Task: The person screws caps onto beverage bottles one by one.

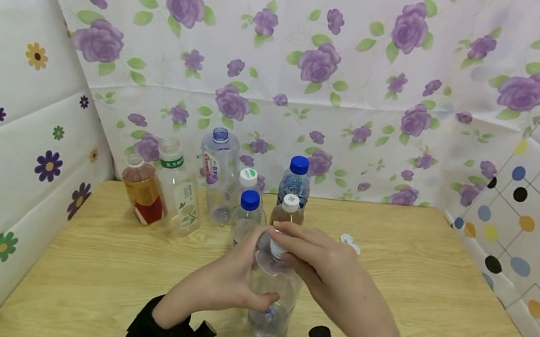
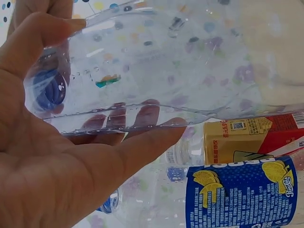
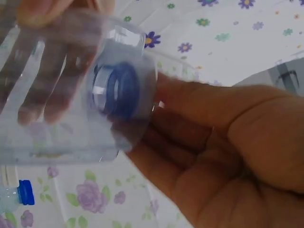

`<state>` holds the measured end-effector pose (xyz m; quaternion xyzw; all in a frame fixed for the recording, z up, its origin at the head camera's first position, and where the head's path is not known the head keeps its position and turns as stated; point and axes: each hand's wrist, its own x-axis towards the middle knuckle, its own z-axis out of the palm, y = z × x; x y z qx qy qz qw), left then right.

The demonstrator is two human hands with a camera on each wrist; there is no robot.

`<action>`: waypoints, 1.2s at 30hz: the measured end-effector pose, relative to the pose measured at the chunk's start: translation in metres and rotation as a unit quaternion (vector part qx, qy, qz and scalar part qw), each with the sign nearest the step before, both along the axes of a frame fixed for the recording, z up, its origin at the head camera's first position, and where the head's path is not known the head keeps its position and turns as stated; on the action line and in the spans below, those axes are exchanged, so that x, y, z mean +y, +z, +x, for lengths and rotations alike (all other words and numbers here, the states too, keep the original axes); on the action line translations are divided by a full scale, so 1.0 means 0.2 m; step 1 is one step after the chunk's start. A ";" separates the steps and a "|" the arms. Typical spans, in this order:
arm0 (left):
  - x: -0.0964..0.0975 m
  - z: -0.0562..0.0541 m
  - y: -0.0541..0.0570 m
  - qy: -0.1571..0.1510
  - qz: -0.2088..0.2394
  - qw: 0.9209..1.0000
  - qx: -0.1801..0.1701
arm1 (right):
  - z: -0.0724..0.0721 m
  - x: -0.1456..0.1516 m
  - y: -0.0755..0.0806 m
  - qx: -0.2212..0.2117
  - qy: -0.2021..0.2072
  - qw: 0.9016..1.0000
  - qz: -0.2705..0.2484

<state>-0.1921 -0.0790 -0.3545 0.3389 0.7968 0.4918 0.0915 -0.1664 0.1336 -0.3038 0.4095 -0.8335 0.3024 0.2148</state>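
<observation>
A large clear plastic bottle (image 1: 274,291) stands upright near the middle of the table. My left hand (image 1: 227,278) grips its upper body, the thumb in front and the fingers around the far side. At the bottle's top, my right hand (image 1: 334,265) bends over a whitish cap (image 1: 277,249) and pinches it, mostly hiding it. In the left wrist view, the bottle (image 2: 156,71) is see-through and looks empty. A blue ring (image 3: 121,90) shows through the shoulder plastic beside the right thumb in the right wrist view.
Just behind stand blue-capped bottles (image 1: 248,217) (image 1: 296,181) and white-capped bottles (image 1: 290,209) (image 1: 248,180). Farther left are a tall uncapped bottle (image 1: 217,184), a clear green-banded bottle (image 1: 181,202) and an amber bottle (image 1: 143,190). Loose white caps (image 1: 350,243) lie to the right. Patterned cloth surrounds the table.
</observation>
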 end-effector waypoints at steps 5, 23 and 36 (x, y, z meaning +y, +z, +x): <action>-0.02 -0.01 0.00 -0.009 -0.009 1.000 -0.015 | -0.09 0.05 -0.02 -0.052 0.108 0.993 -0.005; -0.02 0.01 0.00 0.000 -0.006 1.000 -0.029 | -0.04 0.01 -0.01 -0.079 0.079 0.994 0.001; 0.01 0.02 0.00 0.011 0.011 1.000 -0.011 | 0.13 -0.20 -0.01 0.024 -0.159 0.987 -0.014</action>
